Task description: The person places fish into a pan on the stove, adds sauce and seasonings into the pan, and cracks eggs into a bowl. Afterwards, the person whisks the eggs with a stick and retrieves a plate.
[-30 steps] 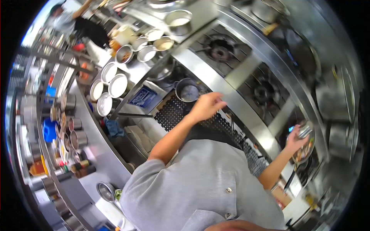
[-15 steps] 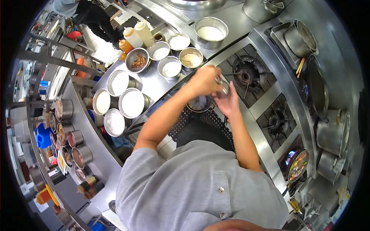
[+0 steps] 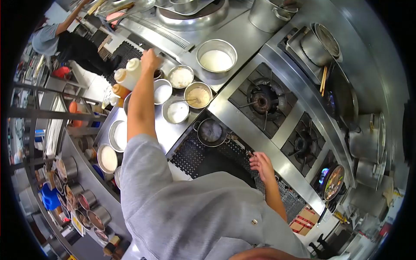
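Note:
My left hand (image 3: 151,60) reaches far forward over the white-capped squeeze bottles (image 3: 125,79) and a small dark cup (image 3: 158,74). Its fingers are curled closed; a blurred greyish shape shows beside them, too smeared to name. My right hand (image 3: 261,164) hangs by the stove's front edge, fingers loosely bent and apart, with nothing visible in it. Between the arms, low in front of my body, sits a two-handled pot (image 3: 211,132) with cloudy contents. Close to the left arm stand metal bowls of white powder (image 3: 177,112) and of beige paste with a spoon (image 3: 198,95).
Two bare burners (image 3: 261,100) lie to the right. A pan of mixed food (image 3: 334,183) sits over a blue flame, its handle toward me. Steel pots (image 3: 366,138) line the right wall. Filled tins (image 3: 91,199) stand on the left shelf. Another person (image 3: 73,43) is at the far left.
My hands have parted from over the pot, where they held a small metal container. The left has swung forward and left to the bottles; the right has drawn back toward me.

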Available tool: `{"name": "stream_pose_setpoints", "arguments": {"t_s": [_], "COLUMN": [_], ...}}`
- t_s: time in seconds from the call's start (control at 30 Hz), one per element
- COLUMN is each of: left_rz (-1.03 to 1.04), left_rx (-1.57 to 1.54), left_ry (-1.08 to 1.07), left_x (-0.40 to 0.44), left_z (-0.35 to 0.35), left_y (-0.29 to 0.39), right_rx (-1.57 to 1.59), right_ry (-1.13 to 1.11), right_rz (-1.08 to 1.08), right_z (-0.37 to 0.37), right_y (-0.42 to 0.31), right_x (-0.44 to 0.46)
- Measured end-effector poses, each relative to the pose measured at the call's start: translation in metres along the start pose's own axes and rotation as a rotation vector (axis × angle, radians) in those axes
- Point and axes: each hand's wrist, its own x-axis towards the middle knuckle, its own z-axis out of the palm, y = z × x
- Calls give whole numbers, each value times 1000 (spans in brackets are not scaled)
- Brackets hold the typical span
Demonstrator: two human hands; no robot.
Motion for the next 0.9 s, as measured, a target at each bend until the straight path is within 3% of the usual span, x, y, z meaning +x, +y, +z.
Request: {"name": "stream_pose_setpoints", "arguments": {"t_s": [0.13, 0.23, 0.33, 0.4, 0.47, 0.53, 0.57, 0.6, 0.63, 0.7, 0.73, 0.77, 0.8, 0.83, 0.87, 0.9], "left_rz": [-1, 59, 173, 351, 397, 461, 527, 362, 374, 255, 329, 262, 220, 231, 268, 181], "left_rx": [190, 121, 136, 187, 265, 176, 147, 51, -179, -479, -630, -673, -802, -707, -710, -635], "left_ry": [-37, -113, -224, -297, -522, -395, -182, -156, 66, 125, 186, 136, 107, -138, -170, -419], "left_x": [32, 39, 27, 49, 34, 23, 0, -33, -59, -151, -195, -245, -292, -331, -376, -426], "left_z": [36, 29, 16, 57, 42, 35, 14, -19, -21, -55, -50, -42, -31, -31, -4, 28], "left_y": [-25, -17, 4, -21, -6, -13, -1, 24, 31, 67, 72, 80, 85, 81, 72, 58], "right_rx": [57, 114, 56, -13, -66, -130, -169, -221, -256, -439, -549, -791, -1077, -948, -975, -1009], "right_ry": [285, 367, 385, 376, 271, 240, 224, 221, 180, 83, -10, -148, -347, -391, -474, -544], "right_rz": [15, 16, 66, 83, 90, 76, 52, 57, 69, 73, 85, 64, -100, 135, 253, 382], "right_z": [-43, -63, -63, -61, -62, -64, -65, -69, -71, -74, -73, -69, -66, -93, -106, -114], "right_y": [32, 49, 49, 46, 43, 39, 38, 40, 45, 53, 58, 61, 65, 102, 124, 135], "right_x": [-30, -44, -48, -40, -36, -28, -22, -14, -9, 11, 19, 23, 25, 42, 58, 69]}}
